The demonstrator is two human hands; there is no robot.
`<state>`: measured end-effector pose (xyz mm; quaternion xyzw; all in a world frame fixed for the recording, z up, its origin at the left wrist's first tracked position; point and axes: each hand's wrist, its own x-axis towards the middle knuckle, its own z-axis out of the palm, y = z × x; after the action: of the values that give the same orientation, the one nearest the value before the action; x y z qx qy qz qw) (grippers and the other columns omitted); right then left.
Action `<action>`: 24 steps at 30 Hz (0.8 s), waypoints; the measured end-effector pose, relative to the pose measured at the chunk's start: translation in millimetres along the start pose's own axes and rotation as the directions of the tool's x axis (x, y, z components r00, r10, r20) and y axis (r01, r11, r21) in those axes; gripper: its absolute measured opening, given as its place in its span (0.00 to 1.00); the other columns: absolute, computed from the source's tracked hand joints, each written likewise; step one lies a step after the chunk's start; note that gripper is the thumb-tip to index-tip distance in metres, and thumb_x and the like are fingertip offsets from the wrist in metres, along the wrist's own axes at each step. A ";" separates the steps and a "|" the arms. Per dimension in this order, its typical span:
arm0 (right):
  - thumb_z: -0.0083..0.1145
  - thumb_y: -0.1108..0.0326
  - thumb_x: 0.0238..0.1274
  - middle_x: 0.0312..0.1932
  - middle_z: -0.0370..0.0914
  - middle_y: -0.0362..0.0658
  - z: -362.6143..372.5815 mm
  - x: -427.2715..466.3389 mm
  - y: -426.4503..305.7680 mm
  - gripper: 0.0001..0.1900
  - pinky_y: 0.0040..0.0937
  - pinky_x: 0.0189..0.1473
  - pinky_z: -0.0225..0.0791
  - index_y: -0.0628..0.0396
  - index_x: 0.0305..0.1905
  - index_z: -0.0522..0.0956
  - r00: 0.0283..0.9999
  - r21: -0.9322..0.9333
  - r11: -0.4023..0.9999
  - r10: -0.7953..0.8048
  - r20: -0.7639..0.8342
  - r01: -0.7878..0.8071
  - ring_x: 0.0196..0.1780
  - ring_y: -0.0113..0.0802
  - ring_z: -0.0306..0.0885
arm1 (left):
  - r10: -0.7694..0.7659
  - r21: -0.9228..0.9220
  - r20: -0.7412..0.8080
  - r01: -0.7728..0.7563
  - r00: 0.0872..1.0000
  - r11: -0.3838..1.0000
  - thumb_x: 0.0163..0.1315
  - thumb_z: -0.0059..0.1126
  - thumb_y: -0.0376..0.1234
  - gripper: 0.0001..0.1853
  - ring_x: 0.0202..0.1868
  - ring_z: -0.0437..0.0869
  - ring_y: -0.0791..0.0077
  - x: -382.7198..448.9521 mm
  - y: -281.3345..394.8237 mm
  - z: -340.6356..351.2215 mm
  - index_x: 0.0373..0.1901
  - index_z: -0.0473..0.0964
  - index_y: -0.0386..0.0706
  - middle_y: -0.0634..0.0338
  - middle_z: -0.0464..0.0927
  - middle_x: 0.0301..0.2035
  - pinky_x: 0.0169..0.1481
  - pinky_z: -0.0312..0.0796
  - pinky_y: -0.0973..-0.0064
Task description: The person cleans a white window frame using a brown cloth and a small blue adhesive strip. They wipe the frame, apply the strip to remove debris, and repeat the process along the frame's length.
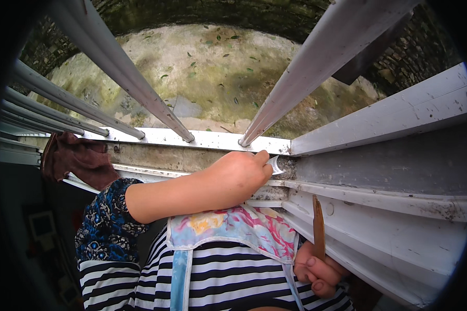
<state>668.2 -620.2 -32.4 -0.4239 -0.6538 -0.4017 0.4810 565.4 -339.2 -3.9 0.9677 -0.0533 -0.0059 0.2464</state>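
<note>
My left hand [247, 171] reaches across to the right-hand corner of the window sill, its fingers closed on a small white piece of paper [276, 166] with fine printing. The paper is close to the foot of the white side frame. Low at the right, beside my floral apron [237, 229], my right hand [320, 270] grips a thin, flat wooden stick [318, 229] that points upward. A dark maroon cloth [81, 159] lies bunched over the sill and window track at the left.
White metal bars [140, 85] rise from a white bottom rail [214, 140] beyond the sill. The white window frame [385, 206], spotted with dirt, runs along the right. Outside lie mossy concrete ground [202, 74] with scattered leaves and a stone wall [416, 50].
</note>
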 end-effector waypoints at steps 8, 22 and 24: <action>0.44 0.70 0.72 0.39 0.72 0.37 -1.4 -11.1 -22.3 0.06 0.51 0.73 0.58 0.50 0.49 0.63 0.982 -0.042 0.984 0.168 -0.089 -0.172 0.54 0.36 0.67 | 0.072 0.098 0.196 -0.093 0.978 0.991 0.52 0.61 0.27 0.07 0.33 0.87 0.53 20.5 -3.9 2.2 0.33 0.78 0.35 0.49 0.78 0.38 0.39 0.81 0.59; 0.39 0.68 0.74 0.36 0.71 0.37 -13.9 7.5 -8.7 0.03 0.48 0.73 0.60 0.54 0.43 0.62 0.983 -0.122 0.989 0.096 0.157 -0.077 0.55 0.40 0.72 | 0.075 -0.109 0.079 -0.067 0.994 0.992 0.56 0.58 0.25 0.06 0.38 0.87 0.48 34.8 -18.3 25.0 0.34 0.78 0.33 0.45 0.78 0.38 0.44 0.79 0.56; 0.38 0.68 0.75 0.36 0.71 0.36 -17.0 10.6 -10.3 0.03 0.49 0.73 0.61 0.54 0.43 0.61 0.976 -0.125 0.987 0.122 0.182 -0.100 0.54 0.40 0.73 | 0.069 -0.108 0.098 -0.058 0.993 0.992 0.57 0.57 0.25 0.06 0.37 0.86 0.47 39.0 -18.5 28.9 0.35 0.77 0.32 0.46 0.77 0.38 0.44 0.79 0.55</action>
<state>661.5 -637.6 -19.7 -0.5232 -0.6476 -0.3692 0.4130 605.0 -341.0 -37.6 0.9497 -0.0960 -0.0498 0.2938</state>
